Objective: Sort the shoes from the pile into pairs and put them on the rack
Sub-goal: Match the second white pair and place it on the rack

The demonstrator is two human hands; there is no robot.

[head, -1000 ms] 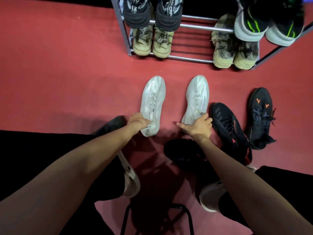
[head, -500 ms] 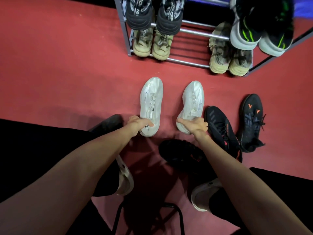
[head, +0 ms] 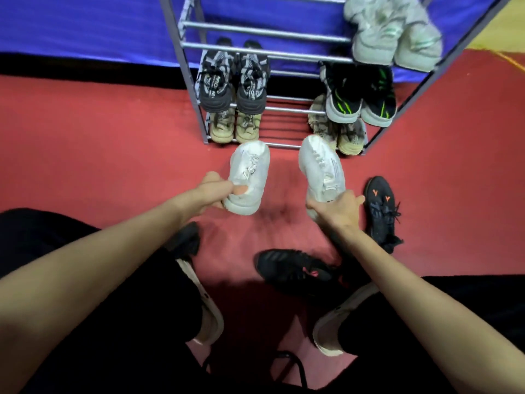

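Note:
My left hand [head: 213,191] grips the heel of a white shoe [head: 250,172], held off the red floor with its toe toward the rack. My right hand [head: 338,209] holds the heel of the matching white shoe [head: 321,169], tilted a little to the left. Both toes reach the front of the grey metal rack [head: 267,52]. Two black shoes with orange marks remain on the floor: one [head: 380,209] right of my right hand, one [head: 295,270] under my right forearm.
The rack holds a black-and-white pair [head: 233,81], a tan pair [head: 235,126], a black-and-green pair [head: 360,95], a beige pair [head: 341,135] and a pale pair [head: 395,38] on top. A blue sheet [head: 85,24] hangs behind. My legs and a stool frame [head: 289,362] are below.
Both white shoes have come up off the floor and moved forward toward the rack. My head has tilted up, so more of the rack shows.

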